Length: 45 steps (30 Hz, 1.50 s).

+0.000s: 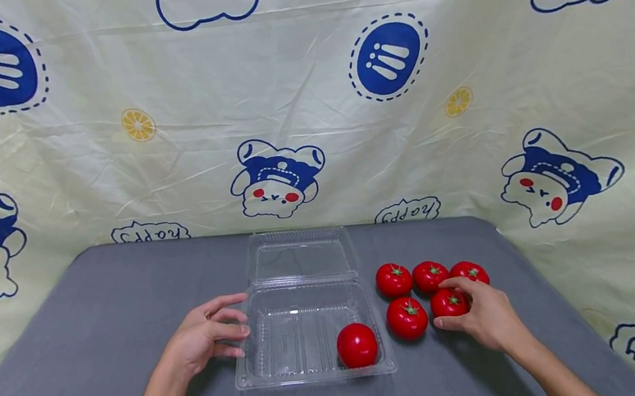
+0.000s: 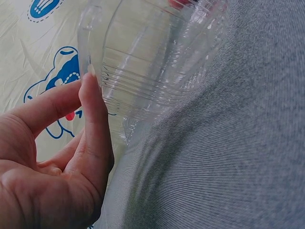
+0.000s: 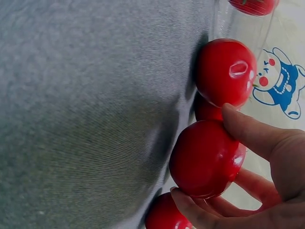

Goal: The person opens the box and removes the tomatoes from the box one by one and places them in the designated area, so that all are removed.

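Observation:
A clear plastic clamshell container (image 1: 294,369) lies with its lid (image 1: 301,255) folded back on the table. One red tomato (image 1: 357,345) sits in its front right corner. My left hand (image 1: 205,334) is beside the container's left wall, fingers loosely extended, fingertips right at the rim. My right hand (image 1: 485,313) holds another tomato (image 3: 207,160) between thumb and fingers, at the front right of a group on the table. Around it are a tomato (image 1: 407,319) to its left and more behind, including one tomato (image 1: 469,272) partly covered by the hand.
A grey cloth (image 1: 98,340) covers the table, whose far edge runs just behind the lid. Behind it hangs a cream curtain (image 1: 301,91) printed with cartoon bears. A tomato (image 1: 394,280) and its neighbour (image 1: 430,275) stand near the container's right side.

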Available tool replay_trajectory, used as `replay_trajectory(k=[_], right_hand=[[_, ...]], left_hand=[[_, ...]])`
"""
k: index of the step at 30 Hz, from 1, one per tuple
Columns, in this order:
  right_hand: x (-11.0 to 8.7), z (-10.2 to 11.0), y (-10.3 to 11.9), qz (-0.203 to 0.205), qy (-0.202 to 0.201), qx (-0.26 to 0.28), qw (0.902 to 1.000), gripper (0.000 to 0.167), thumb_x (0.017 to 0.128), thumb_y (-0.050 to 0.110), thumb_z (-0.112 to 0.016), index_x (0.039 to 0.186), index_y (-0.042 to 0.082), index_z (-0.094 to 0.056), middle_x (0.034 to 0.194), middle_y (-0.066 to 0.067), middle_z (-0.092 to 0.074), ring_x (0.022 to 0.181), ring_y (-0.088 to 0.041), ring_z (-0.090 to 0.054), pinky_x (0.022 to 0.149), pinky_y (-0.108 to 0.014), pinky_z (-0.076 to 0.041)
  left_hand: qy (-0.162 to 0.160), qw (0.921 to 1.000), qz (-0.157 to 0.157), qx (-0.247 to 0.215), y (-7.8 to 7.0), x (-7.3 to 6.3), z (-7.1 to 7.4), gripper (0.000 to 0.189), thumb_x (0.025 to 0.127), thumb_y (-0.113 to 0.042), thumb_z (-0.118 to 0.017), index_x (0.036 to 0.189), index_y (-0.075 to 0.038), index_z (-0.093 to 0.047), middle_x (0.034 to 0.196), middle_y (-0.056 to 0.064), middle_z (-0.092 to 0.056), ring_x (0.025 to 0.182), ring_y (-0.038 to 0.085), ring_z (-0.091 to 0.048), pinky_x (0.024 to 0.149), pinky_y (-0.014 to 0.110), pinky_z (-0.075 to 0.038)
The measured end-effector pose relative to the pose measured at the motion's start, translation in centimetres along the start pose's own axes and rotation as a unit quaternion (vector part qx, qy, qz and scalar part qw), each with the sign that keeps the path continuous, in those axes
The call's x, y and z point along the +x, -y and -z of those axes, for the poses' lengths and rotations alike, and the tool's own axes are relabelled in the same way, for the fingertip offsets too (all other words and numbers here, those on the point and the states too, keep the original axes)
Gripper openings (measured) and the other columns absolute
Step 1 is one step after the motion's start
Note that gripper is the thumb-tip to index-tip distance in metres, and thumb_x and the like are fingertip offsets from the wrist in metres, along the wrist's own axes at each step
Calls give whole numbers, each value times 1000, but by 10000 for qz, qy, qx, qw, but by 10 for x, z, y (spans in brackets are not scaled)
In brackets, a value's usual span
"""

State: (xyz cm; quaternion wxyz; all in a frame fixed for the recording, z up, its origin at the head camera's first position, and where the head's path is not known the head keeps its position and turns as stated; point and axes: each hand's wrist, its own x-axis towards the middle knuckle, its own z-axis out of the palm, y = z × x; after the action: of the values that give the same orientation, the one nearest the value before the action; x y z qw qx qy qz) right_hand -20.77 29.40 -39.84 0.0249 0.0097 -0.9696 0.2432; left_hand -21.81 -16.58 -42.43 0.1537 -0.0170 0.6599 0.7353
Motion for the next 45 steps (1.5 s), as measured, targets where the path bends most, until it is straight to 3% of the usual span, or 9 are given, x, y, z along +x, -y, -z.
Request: replay_trajectory(k=[21,29,45], right_hand=[[0,-4,-2,205,-16,-132,9997,68,70,30,-93,128,9,-64,121,-21,-65,109,-41,-58,87,-61,-55],[0,-6,-3,489,-146,-120,9986,67,68,29,-94,125,8,-65,120,-20,-66,107,-40,-60,86,-61,-55],[2,-1,1,410,76,-125,9991,71,68,29,-94,129,7,-63,123,-21,-64,108,-38,-58,85,-57,-57]], left_hand=[[24,10000,-20,-7,1,0,1,71,83,6,-73,148,1,-45,93,1,-66,71,15,-67,58,34,-63],[112,9999,-112,31,3,0,2,72,82,4,-74,148,2,-44,92,-1,-65,70,13,-66,58,33,-62],[99,9999,-123,67,2,-1,1,71,84,5,-72,148,2,-43,93,0,-65,71,14,-67,58,33,-62]])
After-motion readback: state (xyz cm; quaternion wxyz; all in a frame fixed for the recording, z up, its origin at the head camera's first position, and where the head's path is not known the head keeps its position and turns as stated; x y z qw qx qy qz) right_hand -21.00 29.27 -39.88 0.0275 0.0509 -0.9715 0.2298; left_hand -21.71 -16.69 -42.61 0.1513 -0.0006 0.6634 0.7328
